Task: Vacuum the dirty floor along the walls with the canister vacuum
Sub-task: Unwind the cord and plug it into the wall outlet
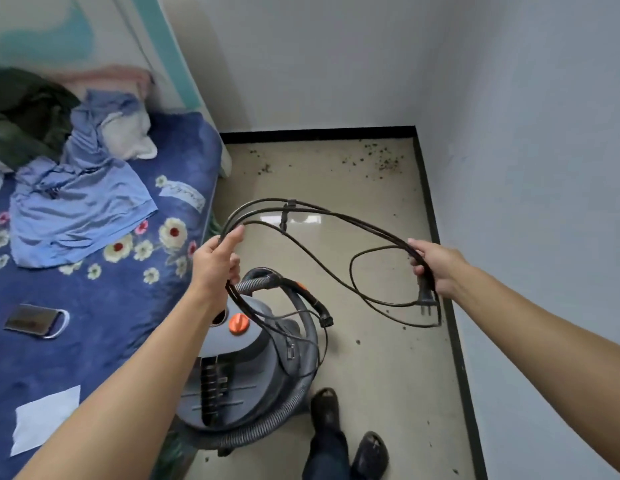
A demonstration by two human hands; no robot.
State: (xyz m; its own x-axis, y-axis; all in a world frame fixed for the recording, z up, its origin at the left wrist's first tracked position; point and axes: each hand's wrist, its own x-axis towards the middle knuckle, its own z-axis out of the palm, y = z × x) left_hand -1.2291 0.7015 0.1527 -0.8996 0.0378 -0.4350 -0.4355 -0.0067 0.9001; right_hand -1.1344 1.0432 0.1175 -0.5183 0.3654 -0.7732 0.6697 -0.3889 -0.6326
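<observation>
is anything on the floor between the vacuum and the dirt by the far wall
Nothing visible lies on the floor between the vacuum and the dirt at the far wall. Only the cord, gripped by the left hand and right hand, hangs in the air over that stretch; the bed is off to the side.

This is a bedroom in a home. A bed (121, 306) with a blue flowered cover fills the left side, strewn with crumpled clothes (76, 202) and a phone (35, 320). Plain pale walls (509, 98) with black skirting (436, 237) enclose a narrow tiled floor (388, 375).
</observation>
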